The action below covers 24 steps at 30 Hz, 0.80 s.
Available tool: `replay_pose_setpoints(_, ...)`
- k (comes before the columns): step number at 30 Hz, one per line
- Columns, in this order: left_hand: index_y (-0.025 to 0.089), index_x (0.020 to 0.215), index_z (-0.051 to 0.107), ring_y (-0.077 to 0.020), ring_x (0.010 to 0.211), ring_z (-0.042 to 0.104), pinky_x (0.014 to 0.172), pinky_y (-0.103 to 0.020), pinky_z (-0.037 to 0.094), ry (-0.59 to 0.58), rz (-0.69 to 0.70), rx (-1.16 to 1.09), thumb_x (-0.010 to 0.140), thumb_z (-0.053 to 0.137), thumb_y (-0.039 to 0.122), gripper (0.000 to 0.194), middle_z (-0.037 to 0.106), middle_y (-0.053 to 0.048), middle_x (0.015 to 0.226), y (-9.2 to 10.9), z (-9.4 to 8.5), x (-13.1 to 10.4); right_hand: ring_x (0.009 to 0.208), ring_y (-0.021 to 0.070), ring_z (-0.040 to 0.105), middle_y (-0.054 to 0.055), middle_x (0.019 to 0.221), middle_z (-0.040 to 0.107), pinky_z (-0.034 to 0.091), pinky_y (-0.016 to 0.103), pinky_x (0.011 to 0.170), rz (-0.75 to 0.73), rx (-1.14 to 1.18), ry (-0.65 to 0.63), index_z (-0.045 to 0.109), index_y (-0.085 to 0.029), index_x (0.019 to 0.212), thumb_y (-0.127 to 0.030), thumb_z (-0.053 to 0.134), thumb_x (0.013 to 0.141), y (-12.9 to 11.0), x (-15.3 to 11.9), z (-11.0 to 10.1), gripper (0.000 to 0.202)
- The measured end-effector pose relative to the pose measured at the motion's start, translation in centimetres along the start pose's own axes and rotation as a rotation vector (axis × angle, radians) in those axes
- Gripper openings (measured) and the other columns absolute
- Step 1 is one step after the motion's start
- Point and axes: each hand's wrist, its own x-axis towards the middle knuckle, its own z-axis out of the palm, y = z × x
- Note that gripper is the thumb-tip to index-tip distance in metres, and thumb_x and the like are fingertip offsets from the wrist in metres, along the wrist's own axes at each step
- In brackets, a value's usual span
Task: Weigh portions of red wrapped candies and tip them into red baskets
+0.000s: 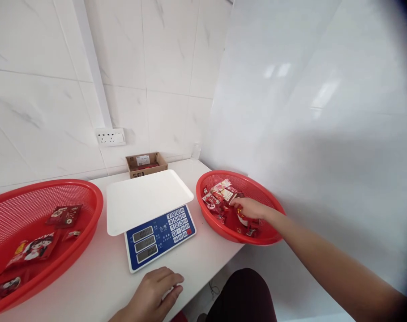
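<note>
My right hand [248,208] reaches into the red plastic basket [206,217] on the right, among small red and white packets [215,199]. Its fingers are bent together at a cream-and-red packet [228,195]; what lies between the fingertips is hidden. My left hand [158,290] rests on the white table in front of the scale, with fingers loosely bent, thumb apart and nothing held. Between the baskets stands a digital scale [161,237] with a blue keypad panel. Its white pan [149,201] is bare, and the displays seem to read zeros.
Another red basket [96,203] at the left holds several red packets [35,248]. An open cardboard box [146,164] with red items stands behind the scale. The right basket overhangs the table's edge [220,264]. Walls close in behind and to the right.
</note>
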Motion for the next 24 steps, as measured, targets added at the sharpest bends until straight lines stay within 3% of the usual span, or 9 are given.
replay_pose_setpoints(5, 0.024, 0.097, 0.055, -0.0184, 0.068, 0.060, 0.059, -0.027, 0.049, -0.015, 0.030, 0.018, 0.088, 0.041, 0.021, 0.017, 0.064, -0.003, 0.077, 0.2, 0.1, 0.0, 0.072, 0.0156, 0.062, 0.003, 0.084, 0.069, 0.041, 0.021, 0.059, 0.094, -0.163, -0.098, 0.067, -0.019, 0.087, 0.003, 0.042, 0.062, 0.8, 0.8, -1.9, 0.041)
replay_pose_setpoints(9, 0.023, 0.096, 0.055, -0.0173, 0.068, 0.060, 0.059, -0.025, 0.048, -0.025, 0.039, 0.022, 0.088, 0.042, 0.020, 0.016, 0.064, -0.003, 0.077, 0.0, 0.2, 0.1, 0.066, 0.0208, 0.063, 0.006, 0.073, 0.068, 0.043, 0.026, 0.058, 0.121, -0.212, -0.210, 0.069, -0.017, 0.077, -0.009, 0.060, 0.056, -0.7, 1.2, -1.2, 0.024)
replay_pose_setpoints(12, 0.021, 0.097, 0.055, -0.0166, 0.067, 0.060, 0.058, -0.024, 0.047, -0.023, 0.077, 0.034, 0.088, 0.043, 0.020, 0.015, 0.063, -0.003, 0.077, -0.3, 0.3, 0.0, 0.087, 0.0250, 0.061, 0.009, 0.099, 0.066, 0.046, 0.029, 0.070, 0.024, -0.166, -0.298, 0.060, -0.018, 0.108, -0.030, 0.068, 0.056, -2.5, 1.7, 0.7, 0.054)
replay_pose_setpoints(14, 0.021, 0.097, 0.054, -0.0164, 0.066, 0.060, 0.058, -0.024, 0.047, -0.021, 0.086, 0.033, 0.089, 0.043, 0.020, 0.014, 0.063, -0.003, 0.077, -0.5, 0.5, -0.1, 0.106, 0.0287, 0.053, 0.013, 0.125, 0.051, 0.044, 0.033, 0.081, -0.032, -0.149, -0.347, 0.040, -0.017, 0.131, -0.039, 0.065, 0.059, -3.6, 2.2, 2.3, 0.079)
replay_pose_setpoints(16, 0.021, 0.097, 0.054, -0.0165, 0.067, 0.060, 0.059, -0.024, 0.046, -0.025, 0.082, 0.028, 0.089, 0.043, 0.020, 0.014, 0.063, -0.003, 0.078, -0.6, 0.5, -0.1, 0.122, 0.0333, 0.037, 0.016, 0.141, 0.028, 0.039, 0.039, 0.090, -0.008, -0.174, -0.347, 0.023, -0.015, 0.139, -0.041, 0.062, 0.061, -4.3, 2.6, 3.8, 0.091)
replay_pose_setpoints(19, 0.020, 0.097, 0.054, -0.0170, 0.068, 0.059, 0.060, -0.024, 0.046, -0.040, 0.066, 0.030, 0.089, 0.042, 0.020, 0.014, 0.063, -0.004, 0.078, -0.4, 0.4, -0.2, 0.126, 0.0354, 0.028, 0.016, 0.146, 0.012, 0.035, 0.043, 0.094, 0.057, -0.200, -0.289, 0.018, -0.014, 0.140, -0.039, 0.061, 0.062, -4.8, 3.2, 5.1, 0.092)
replay_pose_setpoints(21, 0.020, 0.096, 0.055, -0.0171, 0.068, 0.059, 0.060, -0.024, 0.046, -0.056, 0.053, 0.032, 0.090, 0.042, 0.020, 0.015, 0.063, -0.004, 0.077, -0.2, 0.3, -0.1, 0.121, 0.0343, 0.037, 0.016, 0.145, 0.017, 0.038, 0.041, 0.091, 0.048, -0.192, -0.252, 0.022, -0.015, 0.139, -0.037, 0.059, 0.064, -4.7, 3.4, 5.3, 0.086)
replay_pose_setpoints(24, 0.021, 0.095, 0.055, -0.0170, 0.069, 0.059, 0.061, -0.024, 0.045, -0.072, 0.031, 0.035, 0.090, 0.041, 0.021, 0.016, 0.063, -0.004, 0.077, 0.0, 0.2, -0.1, 0.109, 0.0302, 0.050, 0.015, 0.134, 0.041, 0.042, 0.035, 0.087, -0.001, -0.167, -0.224, 0.034, -0.017, 0.133, -0.034, 0.063, 0.062, -4.0, 3.4, 4.7, 0.079)
